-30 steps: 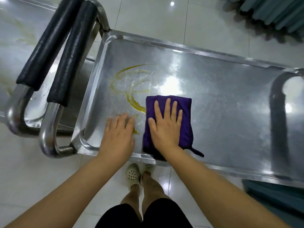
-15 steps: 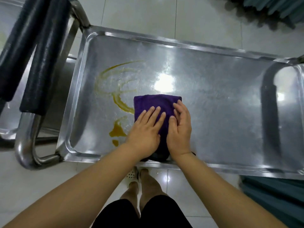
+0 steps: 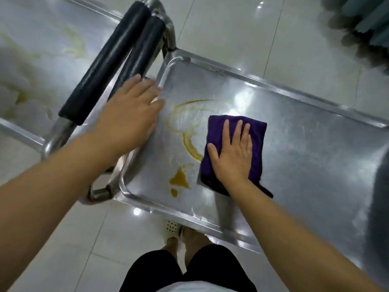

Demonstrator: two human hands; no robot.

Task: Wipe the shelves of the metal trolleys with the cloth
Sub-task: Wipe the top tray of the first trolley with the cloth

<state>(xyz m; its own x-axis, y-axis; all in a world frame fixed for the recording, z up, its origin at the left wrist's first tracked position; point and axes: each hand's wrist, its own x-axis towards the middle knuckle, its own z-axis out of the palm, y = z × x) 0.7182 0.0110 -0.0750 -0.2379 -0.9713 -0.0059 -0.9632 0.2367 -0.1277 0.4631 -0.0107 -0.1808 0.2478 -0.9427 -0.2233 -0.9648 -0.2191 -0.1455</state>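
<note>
A folded purple cloth lies on the top shelf of the metal trolley. My right hand presses flat on the cloth with straight fingers. Yellow-brown smears stain the shelf just left of the cloth, with a curved streak running up beside it. My left hand is off the cloth, fingers spread and blurred, over the shelf's left rim near the trolley's handles.
Two black padded handles of the trolleys stand at the left. A second metal trolley shelf with yellowish stains lies beyond them. White tiled floor surrounds the trolleys; my feet show below the near rim.
My left hand has lifted off the cloth and moved left to the shelf's rim by the handles. My right hand stays pressed on the cloth. The view has shifted right.
</note>
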